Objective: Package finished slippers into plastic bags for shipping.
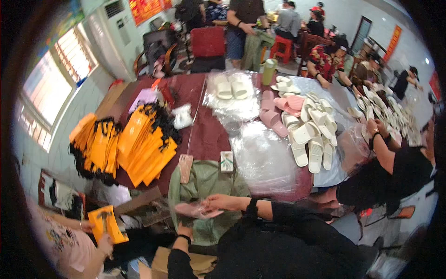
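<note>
My right hand (220, 202) is closed on a pink slipper (193, 210), which looks wrapped in a clear plastic bag. It holds the slipper over a green woven sack (213, 180) draped at the table's near edge. Below the slipper, my left hand (185, 230) is against the sack's left side; its fingers are too small and partly hidden to read. On the sack lie a phone in a pinkish case (185, 168) and a small white-and-green box (226, 162).
Clear plastic bags (265, 156) cover the table's middle, beside white slippers (316, 144) and pink slippers (268, 114). Yellow-orange bags with black cords (139, 144) pile at left. A person at lower left holds a hammer (106, 225) and a yellow bag. Co-workers sit at right.
</note>
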Available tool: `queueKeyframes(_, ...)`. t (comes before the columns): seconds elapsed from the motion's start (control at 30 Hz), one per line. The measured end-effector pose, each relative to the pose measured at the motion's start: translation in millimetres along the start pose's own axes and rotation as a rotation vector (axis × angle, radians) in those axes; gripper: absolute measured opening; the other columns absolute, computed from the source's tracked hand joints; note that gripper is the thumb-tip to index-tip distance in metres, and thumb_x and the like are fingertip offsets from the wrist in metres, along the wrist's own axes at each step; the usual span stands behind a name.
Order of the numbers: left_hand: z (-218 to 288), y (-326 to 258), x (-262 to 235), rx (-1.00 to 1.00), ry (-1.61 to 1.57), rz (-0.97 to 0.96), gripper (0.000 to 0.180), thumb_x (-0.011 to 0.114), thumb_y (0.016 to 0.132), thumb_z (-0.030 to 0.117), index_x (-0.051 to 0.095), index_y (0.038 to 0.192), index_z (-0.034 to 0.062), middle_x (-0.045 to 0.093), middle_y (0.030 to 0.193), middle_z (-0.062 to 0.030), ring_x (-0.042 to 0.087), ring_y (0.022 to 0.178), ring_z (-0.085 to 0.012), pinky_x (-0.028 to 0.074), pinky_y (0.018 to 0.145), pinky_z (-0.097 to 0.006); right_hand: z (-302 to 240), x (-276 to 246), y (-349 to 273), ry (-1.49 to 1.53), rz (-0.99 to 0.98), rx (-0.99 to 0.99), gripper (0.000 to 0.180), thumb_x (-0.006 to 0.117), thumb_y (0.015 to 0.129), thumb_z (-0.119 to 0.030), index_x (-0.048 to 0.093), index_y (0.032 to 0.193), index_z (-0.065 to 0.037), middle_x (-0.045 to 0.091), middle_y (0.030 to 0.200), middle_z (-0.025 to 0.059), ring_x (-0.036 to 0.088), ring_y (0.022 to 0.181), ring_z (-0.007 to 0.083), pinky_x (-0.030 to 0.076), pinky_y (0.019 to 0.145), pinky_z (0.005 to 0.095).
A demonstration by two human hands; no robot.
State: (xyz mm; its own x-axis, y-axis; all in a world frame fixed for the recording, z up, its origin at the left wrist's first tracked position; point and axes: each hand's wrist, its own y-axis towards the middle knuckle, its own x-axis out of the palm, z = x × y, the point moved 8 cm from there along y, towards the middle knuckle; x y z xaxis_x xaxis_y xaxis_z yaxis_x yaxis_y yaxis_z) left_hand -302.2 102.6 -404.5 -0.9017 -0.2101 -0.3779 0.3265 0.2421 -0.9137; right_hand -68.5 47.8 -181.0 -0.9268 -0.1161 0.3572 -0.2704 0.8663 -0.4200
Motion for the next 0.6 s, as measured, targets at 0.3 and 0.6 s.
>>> queueKeyframes(0.3,12,-49,-47,0.142,-0.047,-0.064,0.033,0.053,0.084,0.031,0.061,0.106,0.0074,0.060,0.107,-0.0111,0.056,0.097,-0.0281,0.032,0.095,-0.049,26,-25,-22,-0.201,0.073,0.092,0.039,0.050,0.090,-0.039,0.053,0.106,-0.003,0.055,0.089,0.0029,0.051,0.076,0.0121,0.042,0.066,0.0275)
queueKeyframes(0.6,22,-17,-35,0.107,-0.494,-0.511,0.053,0.052,0.086,0.034,0.041,0.134,0.0142,0.044,0.131,-0.0088,0.050,0.104,-0.0293,0.041,0.079,-0.045,90,-129,-97,-0.215,0.386,0.057,0.032,0.054,0.088,-0.034,0.057,0.096,-0.003,0.054,0.080,0.0023,0.051,0.068,0.0126,0.044,0.060,0.0280)
